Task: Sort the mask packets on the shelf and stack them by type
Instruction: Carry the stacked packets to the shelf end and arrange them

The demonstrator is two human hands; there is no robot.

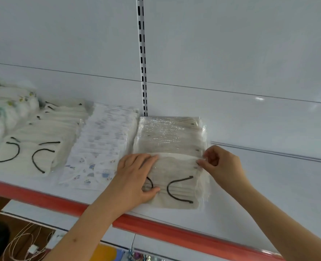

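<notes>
On the white shelf (269, 194), near its red front edge, lies the front grey packet (174, 178) on a row of similar ones. It looks light, soft and slippery, so I would hold it by the side edges. Clear wrap covers grey masks with black ear loops. The left hand (137, 176) presses flat on it; the right hand (220, 162) pinches its right edge.

Left hand (137, 178) lies flat, palm down, fingers straight; right hand (220, 162) beside it pinches with curled fingertips.
</notes>
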